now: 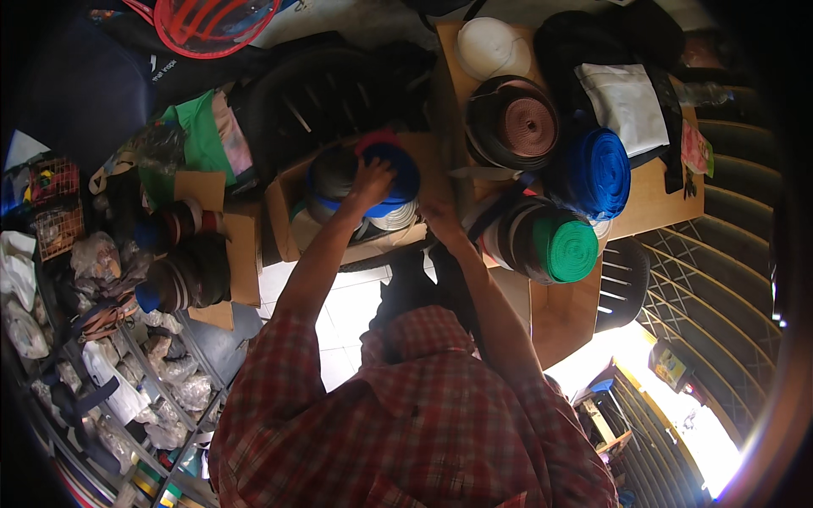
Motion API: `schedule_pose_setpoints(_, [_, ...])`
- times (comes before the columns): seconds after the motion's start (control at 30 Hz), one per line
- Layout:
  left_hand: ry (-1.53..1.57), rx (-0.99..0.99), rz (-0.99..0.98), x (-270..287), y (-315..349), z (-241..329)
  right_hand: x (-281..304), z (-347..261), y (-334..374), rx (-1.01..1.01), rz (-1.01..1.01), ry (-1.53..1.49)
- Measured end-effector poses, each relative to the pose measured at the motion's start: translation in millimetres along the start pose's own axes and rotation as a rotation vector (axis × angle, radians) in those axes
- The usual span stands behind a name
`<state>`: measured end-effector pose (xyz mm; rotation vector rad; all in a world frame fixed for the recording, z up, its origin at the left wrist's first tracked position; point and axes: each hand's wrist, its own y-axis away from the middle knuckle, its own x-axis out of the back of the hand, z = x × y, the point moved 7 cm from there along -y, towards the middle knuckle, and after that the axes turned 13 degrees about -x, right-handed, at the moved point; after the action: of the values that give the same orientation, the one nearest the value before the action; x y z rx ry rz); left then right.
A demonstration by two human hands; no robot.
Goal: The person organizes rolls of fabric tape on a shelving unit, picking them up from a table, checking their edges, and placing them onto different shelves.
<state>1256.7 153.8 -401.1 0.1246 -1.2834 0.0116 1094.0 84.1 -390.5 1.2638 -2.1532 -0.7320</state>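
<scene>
In front of me stands an open cardboard box [281,222] with rolls of webbing in it. My left hand [373,181] reaches over the box, its bent fingers closed on a blue webbing roll [405,179]. A dark roll [332,173] lies left of that hand, and a pink-red roll [378,140] shows just behind it. Below the blue roll sits a pale grey roll [395,218]. My right hand [440,220] is at the box's right side with its fingers curled in; shadow hides what they hold, if anything.
To the right, another cardboard box [559,317] stands below green [572,251], blue [611,173] and brown [530,125] webbing rolls. More rolls [182,275] lie at left beside shelves of plastic-wrapped goods [182,389]. A black plastic chair [622,275] is at right.
</scene>
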Motion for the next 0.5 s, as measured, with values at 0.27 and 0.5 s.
schedule_pose_setpoints(0.27, [0.131,0.009,0.189,40.4,12.9,-9.3,-3.8,-20.3,14.1,-0.175,-0.163,-0.097])
schedule_pose_setpoints(0.5, [0.519,-0.144,0.145,90.7,64.1,17.9,-30.2,-110.0,39.8,-0.156,-0.681,-0.865])
